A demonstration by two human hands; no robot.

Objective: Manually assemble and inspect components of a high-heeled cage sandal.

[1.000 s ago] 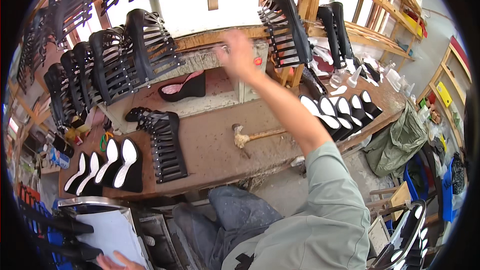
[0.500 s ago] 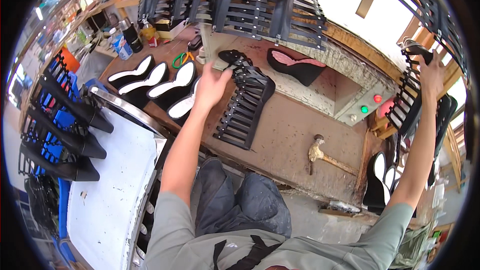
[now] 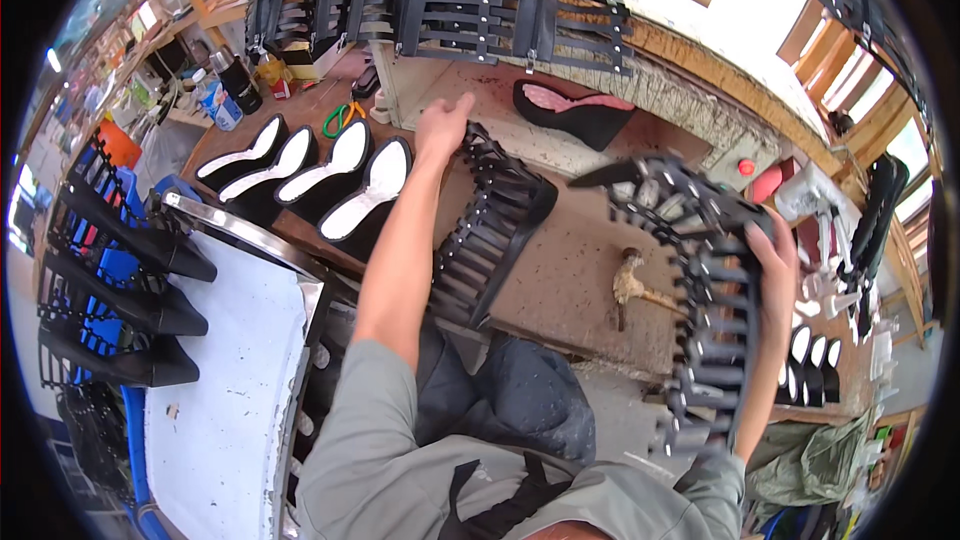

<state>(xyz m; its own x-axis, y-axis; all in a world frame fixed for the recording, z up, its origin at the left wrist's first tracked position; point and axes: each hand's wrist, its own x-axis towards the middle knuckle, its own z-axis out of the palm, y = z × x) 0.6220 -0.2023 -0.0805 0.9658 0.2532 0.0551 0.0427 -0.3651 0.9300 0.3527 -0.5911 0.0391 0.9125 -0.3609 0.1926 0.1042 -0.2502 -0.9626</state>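
Observation:
My left hand (image 3: 443, 130) is closed at the toe end of a tall black strappy sandal upper (image 3: 490, 240). Its studded straps hang down over the front of the bench, blurred at the lower end. On the right, my right hand (image 3: 775, 265) grips a second strappy upper (image 3: 712, 305) by its outer side, fingers partly hidden. This upper is raised in front of the bench edge, its pointed toe (image 3: 608, 176) turned left. Partly covered by it is a wooden-handled hammer (image 3: 628, 285) on the worn bench top (image 3: 570, 240).
Several black wedge soles with white tops (image 3: 370, 190) stand left of my left forearm. A wedge with pink lining (image 3: 575, 112) lies in the recess behind. Strappy uppers (image 3: 450, 10) hang overhead. At left, a white-topped cart (image 3: 225, 380) holds black heeled boots (image 3: 150, 360).
My right hand has brought the second upper from the far right to in front of the bench. The upper at my left hand has shifted toward me.

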